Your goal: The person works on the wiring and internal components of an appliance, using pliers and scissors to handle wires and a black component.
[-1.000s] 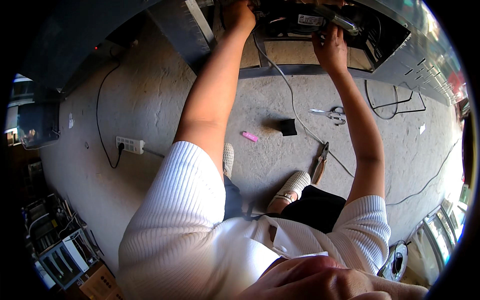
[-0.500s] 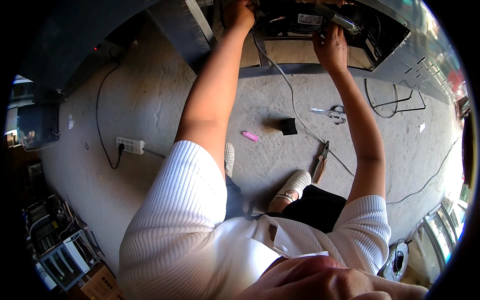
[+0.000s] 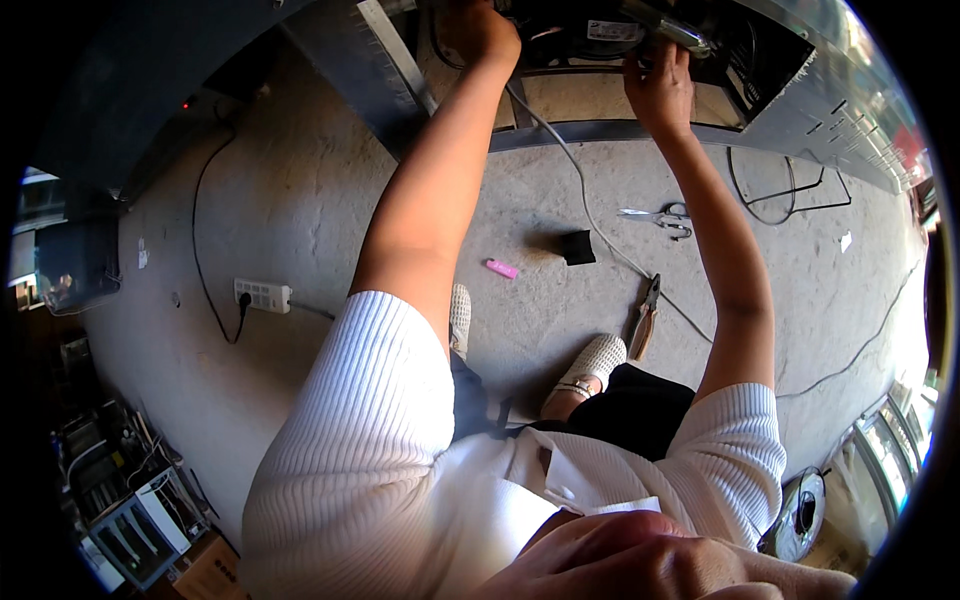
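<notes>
My left hand [image 3: 484, 38] reaches into the dark lower bay of a metal cabinet, its fingers curled. The fingertips are lost in shadow at the top edge, so whatever they grip is hidden. Beside it, a grey cable [image 3: 560, 140] runs out of the bay onto the floor. To the right, my right hand [image 3: 662, 98] is raised with thumb and fingers apart, the fingertips against the underside of a shiny silvery tube [image 3: 668, 28]. A black unit with a white label [image 3: 613, 31] sits between the hands, behind the bay's metal front rail [image 3: 590, 131].
On the concrete floor lie scissors [image 3: 660, 215], pliers [image 3: 646, 320], a pink lighter-like object [image 3: 501, 268] and a small black piece [image 3: 577, 247]. A white power strip [image 3: 262, 296] is at left, a bent black wire frame [image 3: 795, 205] at right. A cable spool [image 3: 800, 515] stands lower right.
The view has tipped slightly, so the bay sits higher in the picture. My left hand has shifted a little right and nearer. My right hand stays by the silvery tube.
</notes>
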The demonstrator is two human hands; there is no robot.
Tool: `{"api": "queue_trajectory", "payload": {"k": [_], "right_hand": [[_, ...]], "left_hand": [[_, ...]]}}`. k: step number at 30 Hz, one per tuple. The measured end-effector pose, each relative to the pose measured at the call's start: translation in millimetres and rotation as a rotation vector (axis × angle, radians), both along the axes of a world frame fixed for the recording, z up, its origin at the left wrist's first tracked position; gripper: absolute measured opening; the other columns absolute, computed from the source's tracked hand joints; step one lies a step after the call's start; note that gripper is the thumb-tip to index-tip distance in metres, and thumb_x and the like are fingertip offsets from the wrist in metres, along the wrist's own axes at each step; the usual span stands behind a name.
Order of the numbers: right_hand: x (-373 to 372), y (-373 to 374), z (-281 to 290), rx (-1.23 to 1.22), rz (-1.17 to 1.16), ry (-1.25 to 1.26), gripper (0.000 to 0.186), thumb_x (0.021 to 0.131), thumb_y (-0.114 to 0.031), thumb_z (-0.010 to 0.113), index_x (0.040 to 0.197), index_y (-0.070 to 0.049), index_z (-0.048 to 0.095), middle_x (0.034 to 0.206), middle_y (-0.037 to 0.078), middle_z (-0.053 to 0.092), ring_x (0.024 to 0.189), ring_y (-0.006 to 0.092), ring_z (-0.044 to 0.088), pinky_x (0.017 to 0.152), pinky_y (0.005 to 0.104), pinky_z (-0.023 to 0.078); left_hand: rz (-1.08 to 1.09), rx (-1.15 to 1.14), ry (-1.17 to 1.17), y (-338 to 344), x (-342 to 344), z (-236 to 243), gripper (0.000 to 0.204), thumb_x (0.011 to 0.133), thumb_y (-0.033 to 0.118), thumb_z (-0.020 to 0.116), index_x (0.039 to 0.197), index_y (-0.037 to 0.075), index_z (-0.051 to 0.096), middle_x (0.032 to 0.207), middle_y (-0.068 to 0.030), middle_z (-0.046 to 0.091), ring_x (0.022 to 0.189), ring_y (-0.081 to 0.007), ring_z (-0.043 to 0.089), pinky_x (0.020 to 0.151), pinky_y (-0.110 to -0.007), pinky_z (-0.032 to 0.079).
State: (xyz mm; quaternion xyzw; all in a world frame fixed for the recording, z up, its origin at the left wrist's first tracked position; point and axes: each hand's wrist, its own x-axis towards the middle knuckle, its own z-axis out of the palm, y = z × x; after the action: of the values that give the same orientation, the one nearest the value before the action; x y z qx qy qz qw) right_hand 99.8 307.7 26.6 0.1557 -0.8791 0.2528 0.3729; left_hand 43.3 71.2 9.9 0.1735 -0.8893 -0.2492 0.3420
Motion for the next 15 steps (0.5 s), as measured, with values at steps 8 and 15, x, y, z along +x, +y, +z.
{"api": "queue_trajectory", "payload": {"k": [8,15], "right_hand": [[24.7,2.7,23.7,-0.075,0.236,0.100,0.031,0.086,-0.006,0.063,0.116,-0.004,0.054,0.097,0.019,0.056,0.080,0.0387,0.060,0.066,0.0448,0.051],[117.4,44.3,13.1,0.030,0.455,-0.258,0.011,0.087,-0.009,0.062,0.097,-0.006,0.060,0.081,0.012,0.059,0.072,0.0337,0.062,0.062,0.0420,0.049]], "left_hand": [[-0.245,-0.002,0.587,6.1,14.0,40.6,0.019,0.101,0.016,0.046,0.111,0.001,0.054,0.103,-0.0238,0.063,0.097,-0.0433,0.060,0.084,-0.047,0.047],[-0.520,0.003,0.627,-30.0,42.0,61.7,0.018,0.100,0.017,0.054,0.102,0.001,0.062,0.096,-0.0141,0.067,0.088,-0.0288,0.063,0.083,-0.039,0.049]]}}
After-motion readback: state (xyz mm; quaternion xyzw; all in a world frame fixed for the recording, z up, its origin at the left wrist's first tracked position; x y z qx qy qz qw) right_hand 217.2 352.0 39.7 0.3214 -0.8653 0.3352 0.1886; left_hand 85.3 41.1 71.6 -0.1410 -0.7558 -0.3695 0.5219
